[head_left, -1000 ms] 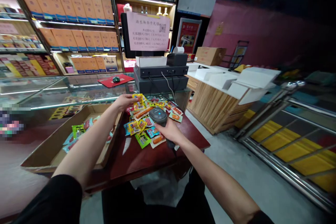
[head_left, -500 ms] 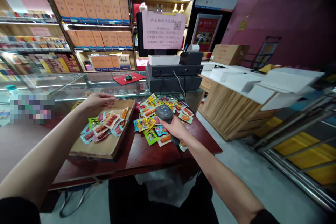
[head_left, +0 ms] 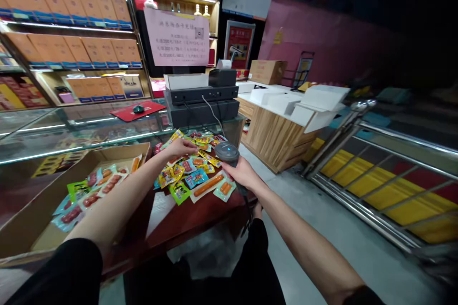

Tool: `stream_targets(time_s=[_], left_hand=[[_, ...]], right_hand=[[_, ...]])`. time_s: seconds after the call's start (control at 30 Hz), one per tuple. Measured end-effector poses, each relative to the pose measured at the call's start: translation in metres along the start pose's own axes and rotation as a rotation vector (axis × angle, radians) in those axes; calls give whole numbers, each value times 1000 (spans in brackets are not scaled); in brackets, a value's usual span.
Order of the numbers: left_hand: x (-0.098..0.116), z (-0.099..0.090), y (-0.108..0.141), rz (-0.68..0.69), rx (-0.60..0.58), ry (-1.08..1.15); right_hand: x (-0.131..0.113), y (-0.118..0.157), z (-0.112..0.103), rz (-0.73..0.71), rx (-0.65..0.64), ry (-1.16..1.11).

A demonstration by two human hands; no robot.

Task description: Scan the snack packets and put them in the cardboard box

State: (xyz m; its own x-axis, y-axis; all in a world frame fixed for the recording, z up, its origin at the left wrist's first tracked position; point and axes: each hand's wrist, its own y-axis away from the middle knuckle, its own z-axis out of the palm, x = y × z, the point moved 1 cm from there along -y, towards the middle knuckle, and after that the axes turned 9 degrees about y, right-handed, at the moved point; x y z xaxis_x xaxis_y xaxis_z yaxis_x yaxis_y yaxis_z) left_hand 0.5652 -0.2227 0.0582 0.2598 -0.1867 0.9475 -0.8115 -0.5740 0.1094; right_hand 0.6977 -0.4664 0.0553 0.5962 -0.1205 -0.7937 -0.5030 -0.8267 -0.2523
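Observation:
My right hand [head_left: 241, 172] grips a dark handheld barcode scanner [head_left: 226, 151], its head pointing over the right side of a pile of snack packets [head_left: 196, 178]. The packets are small, with yellow, green, blue and clear wrappers, several showing sausages. Over the upper left of this pile is my left hand [head_left: 182, 147], fingers stretched toward the packets; nothing shows in it, and whether the fingertips touch a packet is unclear. At the left stands a shallow cardboard box [head_left: 48, 243] with more sausage packets [head_left: 91, 193] in it, partly hidden by my left forearm.
Behind the pile are a cash register base [head_left: 203, 112] and a monitor with a pink paper sign [head_left: 179, 38]. A red mouse pad [head_left: 125, 112] lies on the glass counter. To the right are a wooden counter [head_left: 272, 138] and a metal railing [head_left: 361, 190]. The scanner's cable hangs down.
My left hand has moved right, from above the cardboard box to the packet pile. The view has turned right. My right hand still holds the scanner, now at the pile's right edge.

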Motion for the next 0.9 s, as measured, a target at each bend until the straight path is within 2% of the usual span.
stream_targets(time_s=[0.07, 0.17, 0.3, 0.47, 0.6, 0.77, 0.9], left_hand=[[-1, 22, -9, 42, -63, -148], [-2, 50, -12, 96, -128, -484], [-4, 78, -9, 91, -132, -846], [-9, 93, -9, 52, -15, -874], [-13, 81, -11, 79, 51, -732], [-9, 39, -4, 127, 52, -333], [-3, 9, 11, 132, 132, -137]], right_hand=[[4, 3, -8, 34, 3, -10], [12, 7, -16, 84, 11, -28], [26, 10, -18, 112, 14, -39], [24, 13, -16, 91, 20, -49], [13, 15, -15, 76, 4, -25], [4, 13, -5, 77, -12, -6], [-6, 8, 10, 67, -20, 4]])
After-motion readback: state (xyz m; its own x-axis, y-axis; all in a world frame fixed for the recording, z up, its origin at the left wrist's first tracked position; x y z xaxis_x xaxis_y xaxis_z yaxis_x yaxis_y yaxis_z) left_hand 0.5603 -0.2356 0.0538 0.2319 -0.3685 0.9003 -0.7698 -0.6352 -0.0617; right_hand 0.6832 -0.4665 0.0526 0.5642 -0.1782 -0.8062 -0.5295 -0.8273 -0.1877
